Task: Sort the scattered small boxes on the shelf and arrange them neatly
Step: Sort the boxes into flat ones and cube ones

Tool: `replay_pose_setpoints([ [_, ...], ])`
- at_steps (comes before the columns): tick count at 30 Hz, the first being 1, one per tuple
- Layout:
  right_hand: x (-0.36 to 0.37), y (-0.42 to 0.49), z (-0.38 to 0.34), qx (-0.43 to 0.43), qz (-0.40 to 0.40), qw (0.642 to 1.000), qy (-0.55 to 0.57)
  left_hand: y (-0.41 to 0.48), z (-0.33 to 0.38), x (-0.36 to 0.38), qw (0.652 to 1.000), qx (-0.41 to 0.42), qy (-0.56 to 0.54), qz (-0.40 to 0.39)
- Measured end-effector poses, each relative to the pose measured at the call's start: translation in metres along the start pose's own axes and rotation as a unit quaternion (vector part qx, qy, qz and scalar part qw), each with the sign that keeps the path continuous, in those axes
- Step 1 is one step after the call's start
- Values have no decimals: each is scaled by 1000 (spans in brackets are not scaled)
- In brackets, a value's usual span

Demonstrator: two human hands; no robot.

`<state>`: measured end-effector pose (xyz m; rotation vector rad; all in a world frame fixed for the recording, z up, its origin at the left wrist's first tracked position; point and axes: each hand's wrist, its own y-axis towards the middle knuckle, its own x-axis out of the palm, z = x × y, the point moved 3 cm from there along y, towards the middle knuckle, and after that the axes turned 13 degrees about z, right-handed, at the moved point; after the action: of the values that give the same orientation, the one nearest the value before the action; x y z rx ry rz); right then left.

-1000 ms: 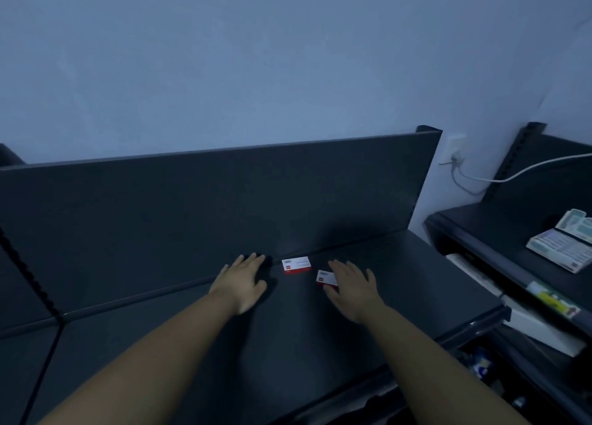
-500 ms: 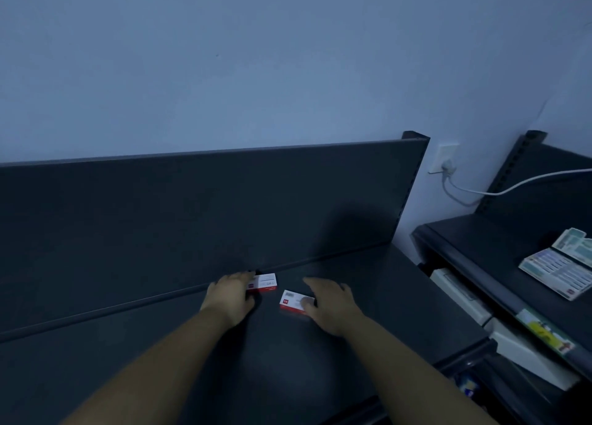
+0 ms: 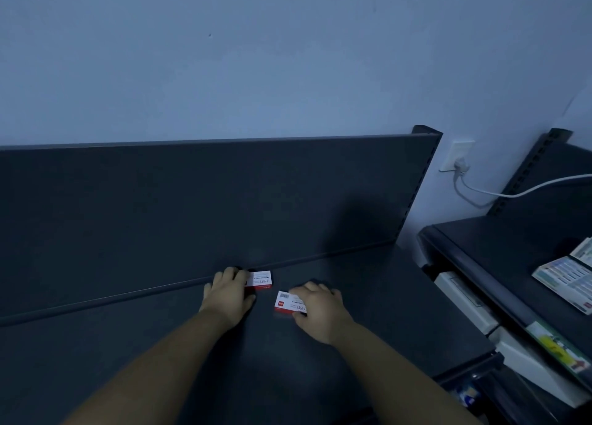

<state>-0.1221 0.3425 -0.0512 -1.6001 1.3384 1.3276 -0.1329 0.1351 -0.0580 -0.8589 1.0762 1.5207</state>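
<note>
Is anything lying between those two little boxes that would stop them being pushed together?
Nothing visible does. The left hand holds the rear box, the right hand holds the front box, and only bare shelf shows in the gap between them.

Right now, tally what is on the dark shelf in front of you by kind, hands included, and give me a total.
Small red-and-white boxes: 2 (far box, near box)
Hands: 2 (left hand holding the far box, right hand holding the near box)
Total: 4
</note>
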Motion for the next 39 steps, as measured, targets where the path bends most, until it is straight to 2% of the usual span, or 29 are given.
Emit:
replay_pose_setpoints([
  [4,2,2,1,12,7,1000,15,0,-1,0,1000,-5,-3,28],
  [10,1,-1,4,11,7,1000,21,-6,2,4,999,33,9,14],
  [14,1,-1,6,10,15,999,31,-13,-1,5,999,15,-35,14],
  [16,1,-2,7,13,17,999,40,-20,-5,3,995,-7,-97,30],
  [20,0,1,2,35,43,992,112,-36,-15,-11,936,-95,-335,55],
  [23,2,3,-12,64,65,969,231,-47,-27,-25,902,-121,-408,66],
  [27,0,7,-45,29,67,957,280,-60,-51,-46,871,-146,-463,77],
  [33,-2,2,-102,-85,58,937,333,-97,-94,-85,837,-161,-513,102],
  [39,8,-12,-159,-133,40,934,328,-141,-139,-114,834,-184,-512,96],
])
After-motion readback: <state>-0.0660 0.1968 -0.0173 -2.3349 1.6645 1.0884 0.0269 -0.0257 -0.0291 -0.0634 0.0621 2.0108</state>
